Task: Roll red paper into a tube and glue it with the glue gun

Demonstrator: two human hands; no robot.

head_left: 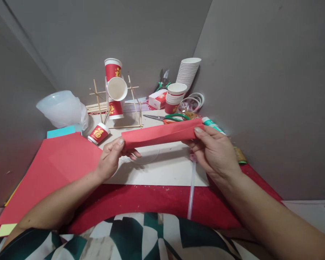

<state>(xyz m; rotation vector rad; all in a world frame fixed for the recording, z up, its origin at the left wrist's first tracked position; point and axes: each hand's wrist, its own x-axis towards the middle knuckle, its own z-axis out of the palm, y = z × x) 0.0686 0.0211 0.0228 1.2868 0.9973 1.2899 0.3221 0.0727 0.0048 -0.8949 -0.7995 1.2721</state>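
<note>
A folded strip of red paper (159,133) is stretched level above the white board (162,169), held at both ends. My left hand (112,155) pinches its left end between thumb and fingers. At the right end, my right hand (215,148) grips it with the thumb on top. Behind the strip lie scissors (176,117) with green and orange handles. A paper cup (99,133) is tipped on its side near my left hand. Large red paper sheets (59,166) lie to the left, partly under my left forearm.
A stick frame (132,97) carries stacked paper cups (117,88) at the back. Cup stacks (188,74), pliers (163,79) and a red-and-white box (158,99) stand back right. A plastic bag (66,110) sits left. A glue stick (191,191) lies front right; walls enclose the table.
</note>
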